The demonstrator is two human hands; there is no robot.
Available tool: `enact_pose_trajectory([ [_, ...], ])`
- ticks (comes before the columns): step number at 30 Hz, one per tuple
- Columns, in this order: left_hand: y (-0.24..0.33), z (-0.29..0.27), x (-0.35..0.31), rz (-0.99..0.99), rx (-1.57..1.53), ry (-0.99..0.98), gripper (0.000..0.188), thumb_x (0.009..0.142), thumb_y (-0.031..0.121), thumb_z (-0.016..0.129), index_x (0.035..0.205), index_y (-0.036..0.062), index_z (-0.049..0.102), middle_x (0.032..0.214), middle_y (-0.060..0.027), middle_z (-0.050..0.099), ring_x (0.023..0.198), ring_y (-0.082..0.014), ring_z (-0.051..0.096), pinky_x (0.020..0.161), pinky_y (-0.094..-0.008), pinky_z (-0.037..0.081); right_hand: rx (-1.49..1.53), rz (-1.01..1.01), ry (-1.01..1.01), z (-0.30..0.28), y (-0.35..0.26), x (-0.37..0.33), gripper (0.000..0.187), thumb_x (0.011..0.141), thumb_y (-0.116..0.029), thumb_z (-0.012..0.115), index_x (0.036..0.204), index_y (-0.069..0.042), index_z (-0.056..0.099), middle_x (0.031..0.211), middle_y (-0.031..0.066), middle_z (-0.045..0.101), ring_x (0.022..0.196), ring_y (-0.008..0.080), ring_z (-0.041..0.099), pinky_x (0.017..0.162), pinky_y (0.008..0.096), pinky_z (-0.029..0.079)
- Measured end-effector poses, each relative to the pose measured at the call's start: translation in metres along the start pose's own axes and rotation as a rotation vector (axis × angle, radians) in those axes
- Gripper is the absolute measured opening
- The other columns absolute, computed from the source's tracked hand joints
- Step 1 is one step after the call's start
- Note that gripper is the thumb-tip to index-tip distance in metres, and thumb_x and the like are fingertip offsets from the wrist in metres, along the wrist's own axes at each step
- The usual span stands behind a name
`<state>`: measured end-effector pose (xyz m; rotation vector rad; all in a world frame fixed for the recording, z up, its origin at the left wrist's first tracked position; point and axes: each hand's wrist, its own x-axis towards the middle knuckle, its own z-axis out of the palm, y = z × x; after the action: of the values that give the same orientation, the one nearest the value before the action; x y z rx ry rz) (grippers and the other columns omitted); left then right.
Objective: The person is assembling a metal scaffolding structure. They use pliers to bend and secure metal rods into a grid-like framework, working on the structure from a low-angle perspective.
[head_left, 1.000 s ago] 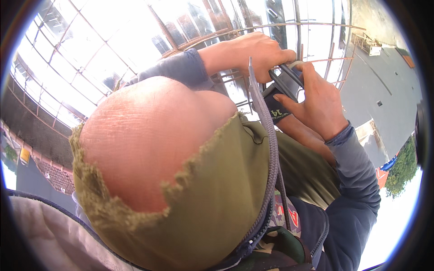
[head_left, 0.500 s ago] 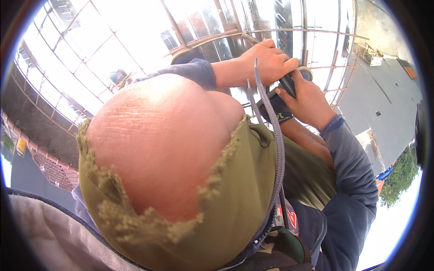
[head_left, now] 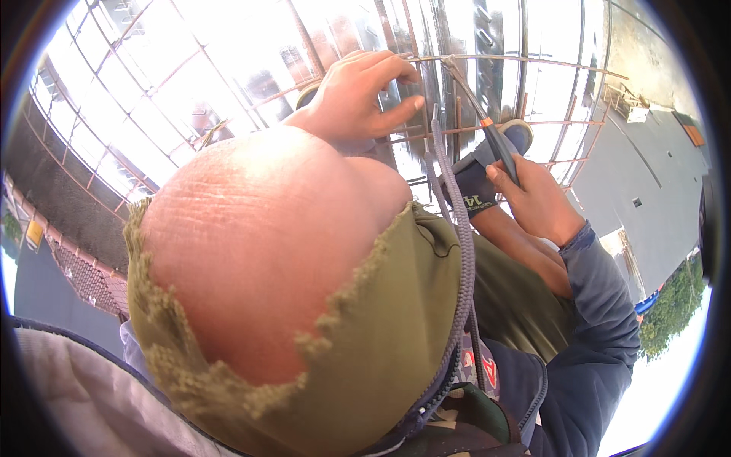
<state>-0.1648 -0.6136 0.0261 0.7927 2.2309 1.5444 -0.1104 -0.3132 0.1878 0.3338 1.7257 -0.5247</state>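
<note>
My right hand [head_left: 537, 194] is wrapped round the black handle of a rebar tying hook [head_left: 496, 141], which has an orange band and a thin metal shaft. The hook's tip meets a crossing of the steel rods [head_left: 544, 59], at the far middle of the view. Any wire at that crossing is too small to make out. Left of the tip, my left hand [head_left: 354, 95] hovers close to the rods, its fingers apart and curved, holding nothing.
Shiny ribbed metal decking [head_left: 487, 46] lies under the rod grid. My bent knee in torn olive trousers [head_left: 396, 305] fills the middle, and a grey drawstring [head_left: 466, 251] hangs beside it. My foot in a dark sock [head_left: 468, 183] rests near the handle. Grey floor [head_left: 640, 175] spreads at right.
My left hand has come away from the tool and moved left, its fingers opening. The right hand has drawn slightly down and right, and the tool's shaft now shows, reaching the rods.
</note>
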Motion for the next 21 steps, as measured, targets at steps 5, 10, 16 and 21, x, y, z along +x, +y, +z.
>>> enact_pose_trajectory([
  [5, -0.016, -0.013, -0.005, -0.385, 0.010, 0.238, 0.016, 0.102, 0.020, 0.078, 0.108, 0.0060, 0.074, 0.081, -0.0004, 0.071, 0.070, -0.0072, 0.062, 0.063, -0.0254, 0.050, -0.437, -0.423, 0.259, -0.010, 0.020, 0.030, 0.028, 0.107, -0.030, 0.067, 0.108, -0.003, 0.061, 0.097, 0.0178, 0.064, 0.088, 0.0429, 0.069, 0.076, 0.0540, 0.055],
  [10, -0.020, -0.020, 0.014, -0.476, -0.047, 0.208, 0.021, 0.099, 0.025, 0.077, 0.107, 0.0060, 0.074, 0.092, -0.0069, 0.077, 0.072, -0.0177, 0.068, 0.069, -0.0351, 0.055, -0.626, -0.307, 0.249, -0.005, 0.042, 0.058, 0.026, 0.106, -0.029, 0.068, 0.108, -0.003, 0.061, 0.098, 0.0170, 0.064, 0.087, 0.0406, 0.070, 0.078, 0.0523, 0.057],
  [16, -0.026, -0.011, 0.003, -0.405, 0.026, 0.153, 0.020, 0.099, 0.021, 0.077, 0.109, 0.0042, 0.074, 0.087, -0.0083, 0.074, 0.073, -0.0172, 0.068, 0.068, -0.0332, 0.055, -0.717, -0.393, 0.291, -0.020, 0.037, 0.070, 0.022, 0.105, -0.026, 0.068, 0.107, -0.005, 0.060, 0.095, 0.0170, 0.065, 0.081, 0.0417, 0.070, 0.071, 0.0545, 0.055],
  [21, -0.026, 0.009, 0.011, -0.308, 0.219, -0.065, 0.025, 0.101, 0.033, 0.073, 0.107, 0.0085, 0.070, 0.101, -0.0118, 0.076, 0.102, -0.0354, 0.072, 0.090, -0.0481, 0.057, -0.647, -0.525, 0.271, -0.044, 0.042, 0.033, 0.029, 0.103, -0.031, 0.072, 0.101, -0.003, 0.062, 0.090, 0.0181, 0.064, 0.080, 0.0414, 0.070, 0.071, 0.0533, 0.056],
])
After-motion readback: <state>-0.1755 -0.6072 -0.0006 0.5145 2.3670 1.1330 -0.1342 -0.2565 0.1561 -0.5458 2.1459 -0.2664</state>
